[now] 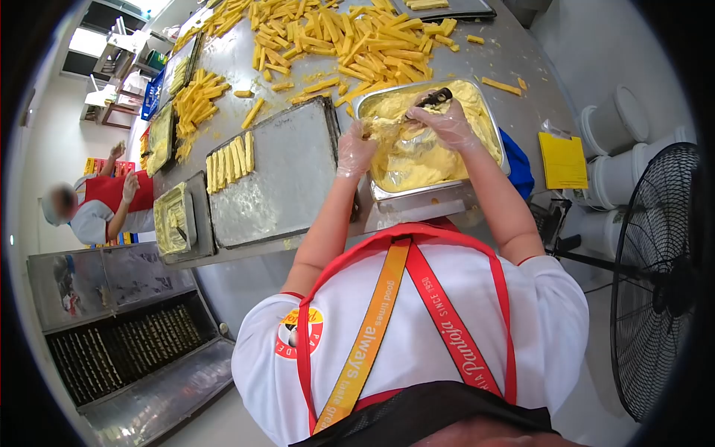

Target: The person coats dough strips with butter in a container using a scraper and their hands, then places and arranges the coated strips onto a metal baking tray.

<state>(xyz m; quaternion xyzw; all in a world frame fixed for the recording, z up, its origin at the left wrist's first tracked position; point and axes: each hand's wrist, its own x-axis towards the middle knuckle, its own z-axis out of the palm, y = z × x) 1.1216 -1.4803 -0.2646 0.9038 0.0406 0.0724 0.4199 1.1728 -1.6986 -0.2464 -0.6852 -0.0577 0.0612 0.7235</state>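
Observation:
A deep steel pan (488, 112) of soft pale-yellow spread (406, 160) stands before me at the table edge. My right hand (447, 127), in a clear plastic glove, is closed round a dark-handled tool (435, 97) over the pan. The tool's working end is hidden or blends with the spread. My left hand (355, 151), also gloved, has its fingers curled at the pan's left side; what they hold is hidden. Left of it lies a flat metal tray (279, 175), bearing a row of coated yellow sticks (231, 164) at its left end.
Loose yellow sticks (335, 37) are heaped across the steel table (514, 63). Another pan (173, 216) stands at the far left, where a co-worker (100, 197) in a red apron works. A fan (659, 283), white buckets (618, 119) and a yellow pad (562, 160) are at the right.

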